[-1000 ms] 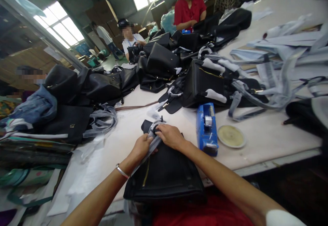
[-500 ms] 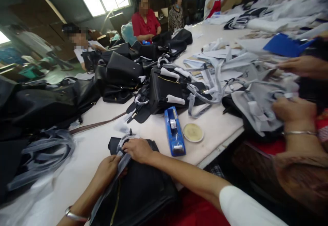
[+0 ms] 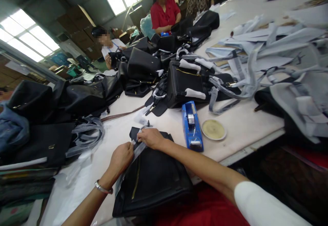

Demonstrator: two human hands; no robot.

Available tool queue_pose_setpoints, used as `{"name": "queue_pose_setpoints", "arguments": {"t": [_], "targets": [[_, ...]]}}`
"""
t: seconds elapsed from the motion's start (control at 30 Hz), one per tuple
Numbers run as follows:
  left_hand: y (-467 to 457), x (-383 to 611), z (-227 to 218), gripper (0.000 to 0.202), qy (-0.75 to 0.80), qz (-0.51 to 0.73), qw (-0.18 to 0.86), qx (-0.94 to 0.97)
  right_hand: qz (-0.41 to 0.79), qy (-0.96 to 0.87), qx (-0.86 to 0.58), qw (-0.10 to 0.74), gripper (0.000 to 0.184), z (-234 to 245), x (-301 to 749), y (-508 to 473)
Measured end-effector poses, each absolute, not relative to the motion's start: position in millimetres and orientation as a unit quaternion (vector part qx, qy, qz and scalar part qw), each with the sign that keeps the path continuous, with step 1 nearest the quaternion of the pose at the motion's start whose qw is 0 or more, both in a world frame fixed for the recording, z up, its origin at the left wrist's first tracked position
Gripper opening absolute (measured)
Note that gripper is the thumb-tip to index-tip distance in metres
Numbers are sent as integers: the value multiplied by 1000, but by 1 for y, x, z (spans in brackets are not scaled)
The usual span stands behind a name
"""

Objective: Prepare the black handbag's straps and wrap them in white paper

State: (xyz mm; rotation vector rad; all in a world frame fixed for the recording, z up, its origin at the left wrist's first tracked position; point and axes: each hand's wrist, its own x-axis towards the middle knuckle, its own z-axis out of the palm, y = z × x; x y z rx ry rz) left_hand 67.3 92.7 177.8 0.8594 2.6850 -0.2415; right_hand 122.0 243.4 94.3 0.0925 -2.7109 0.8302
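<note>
White worktable (image 3: 243, 123) fills the head view, with a heap of black bags (image 3: 143, 64) on its far side. At the near edge a black handbag (image 3: 153, 181) lies flat before the person. The left hand (image 3: 121, 157) is curled around its grey wrapped strap (image 3: 139, 147). The right hand (image 3: 151, 138) pinches the same strap just above. A blue tape dispenser (image 3: 191, 127) stands just right of them, beside a round lid (image 3: 213, 129).
</note>
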Motion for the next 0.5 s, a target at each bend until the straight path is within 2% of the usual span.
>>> {"name": "queue_pose_setpoints", "arguments": {"t": [0.3, 0.5], "targets": [[103, 69, 168, 37, 914, -176, 131, 341, 281, -947, 76, 136, 23, 91, 114, 239], [109, 63, 161, 31, 900, -201, 140, 360, 326, -935, 48, 128, 20, 83, 116, 239]]}}
